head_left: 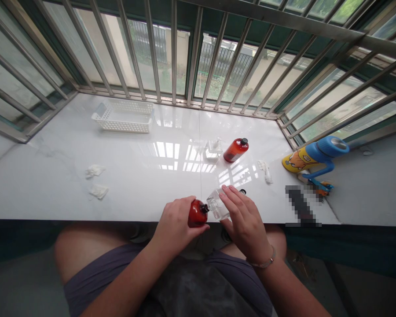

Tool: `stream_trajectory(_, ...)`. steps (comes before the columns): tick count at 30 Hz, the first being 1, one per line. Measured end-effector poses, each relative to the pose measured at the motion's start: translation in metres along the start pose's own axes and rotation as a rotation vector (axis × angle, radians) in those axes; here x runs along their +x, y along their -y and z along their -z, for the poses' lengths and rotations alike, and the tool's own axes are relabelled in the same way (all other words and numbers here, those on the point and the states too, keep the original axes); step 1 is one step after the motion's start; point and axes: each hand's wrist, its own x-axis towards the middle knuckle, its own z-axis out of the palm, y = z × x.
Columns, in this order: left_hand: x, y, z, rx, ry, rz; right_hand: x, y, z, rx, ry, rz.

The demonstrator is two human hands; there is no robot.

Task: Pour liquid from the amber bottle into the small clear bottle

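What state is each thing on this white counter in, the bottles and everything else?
Left hand: gripping a red bottle.
Red bottle: tilted, black neck at the clear glass bottle's mouth.
Right hand: gripping a clear glass bottle.
Clear glass bottle: tilted, held off-level.
Second red bottle: black cap on, standing.
Clear pump bottle: standing.
White plastic basket: upright.
Tissue: crumpled.
Yellow flask: blue lid on, lying on its side.

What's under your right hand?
Under the right hand: a clear bottle, its neck meeting the red bottle's. The part beneath the palm is covered, so unseen.
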Motion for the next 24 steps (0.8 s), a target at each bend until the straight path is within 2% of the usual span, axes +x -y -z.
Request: stream_trajectory(24, -0.0012, 0.0038, -0.0057, -0.003, -0.031, -0.018, 0.0018, -0.0001, 0.0038, -0.034, 0.008, 0.008)
